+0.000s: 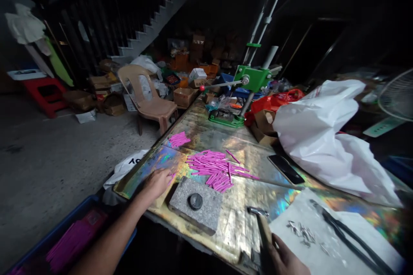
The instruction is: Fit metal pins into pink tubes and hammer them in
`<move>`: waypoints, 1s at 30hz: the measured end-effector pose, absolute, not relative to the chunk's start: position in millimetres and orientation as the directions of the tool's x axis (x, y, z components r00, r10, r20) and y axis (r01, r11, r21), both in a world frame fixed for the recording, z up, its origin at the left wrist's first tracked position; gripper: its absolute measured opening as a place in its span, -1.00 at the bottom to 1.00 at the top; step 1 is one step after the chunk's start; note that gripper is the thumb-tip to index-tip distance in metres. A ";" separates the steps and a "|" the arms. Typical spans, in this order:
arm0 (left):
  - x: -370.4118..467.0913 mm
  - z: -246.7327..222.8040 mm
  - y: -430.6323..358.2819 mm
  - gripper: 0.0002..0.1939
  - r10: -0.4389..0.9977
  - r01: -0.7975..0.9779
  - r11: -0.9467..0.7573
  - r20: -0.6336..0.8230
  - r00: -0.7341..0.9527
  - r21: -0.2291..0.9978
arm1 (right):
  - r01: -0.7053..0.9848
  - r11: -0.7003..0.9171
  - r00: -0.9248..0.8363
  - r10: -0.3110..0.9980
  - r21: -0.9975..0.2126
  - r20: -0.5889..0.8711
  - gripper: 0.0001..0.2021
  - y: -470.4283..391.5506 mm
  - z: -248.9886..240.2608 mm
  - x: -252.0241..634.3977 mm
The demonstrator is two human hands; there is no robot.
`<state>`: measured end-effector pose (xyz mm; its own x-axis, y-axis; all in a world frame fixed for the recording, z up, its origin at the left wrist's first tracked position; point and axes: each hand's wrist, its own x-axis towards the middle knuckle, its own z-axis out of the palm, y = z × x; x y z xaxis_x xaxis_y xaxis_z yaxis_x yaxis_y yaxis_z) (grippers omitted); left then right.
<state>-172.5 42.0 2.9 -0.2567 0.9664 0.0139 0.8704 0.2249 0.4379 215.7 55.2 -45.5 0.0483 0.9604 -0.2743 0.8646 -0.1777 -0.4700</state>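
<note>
My left hand (158,184) is at the table's left side, its fingers closed around a bit of pink stick that shows at the fingertips. Just right of it lies a grey stone block (180,197) with a round dark metal piece (195,201) on top. Behind the block spreads a loose pile of pink sticks (209,163), and a smaller bundle of pink sticks (179,139) lies farther back. At the front right, my right hand (285,258) grips the wooden handle of a hammer (258,212), whose head rests at or just above the table.
Small metal pieces (301,232) and long-handled dark pliers (342,232) lie on a white sheet at right. A phone (285,169), white bag (316,124) and green hand press (251,78) stand farther back. A blue crate (80,210) with pink sticks sits lower left.
</note>
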 end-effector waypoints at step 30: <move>-59.1 52.5 112.9 -0.79 0.966 0.969 -0.133 -0.194 0.174 0.207 | 0.704 0.260 -0.055 0.948 -0.661 0.314 -0.67 24.5 -35.7 192.6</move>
<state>-59.1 112.9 52.5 0.1736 0.9656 -0.1936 0.9692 -0.1327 0.2073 192.6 24.5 -35.7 -0.0552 0.9477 0.3143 0.7041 0.2601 -0.6608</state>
